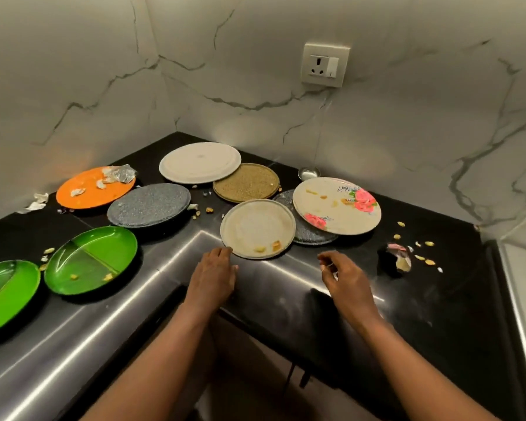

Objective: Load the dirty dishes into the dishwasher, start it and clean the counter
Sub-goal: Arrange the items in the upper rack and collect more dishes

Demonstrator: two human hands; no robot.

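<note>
- So far almost nothing of the task seems done: all the plates in view are on the counter (286,305), and no dishwasher is in view.
- Nearest, the left hand (214,276) reaches to the front rim of the beige plate (257,227); its fingertips touch the rim or are just at it, but a full grasp is not visible.
- The right hand (344,276) hangs over the counter edge with loosely curled fingers; it seems to pinch something small, which cannot be told.
- At the left lie two green divided plates (88,259) with a few crumbs.
- At the right stands a small dark cup (394,262), and yellow crumbs (424,259) are scattered around it.
- Behind the beige plate, a dark glass plate (310,235) lies partly under it and under the floral plate (336,205).
- Further left are the grey plate (149,205) and the orange plate (96,186), the latter carrying crumpled foil (120,174).
- Farthest are the gold plate (246,182), with the white plate (200,162) overlapping it, and a small steel bowl (309,173) near the wall.
- What is left, as a judgement: carrying every dish to the dishwasher, starting it, then clearing crumbs and paper scraps (37,202) from the counter.
</note>
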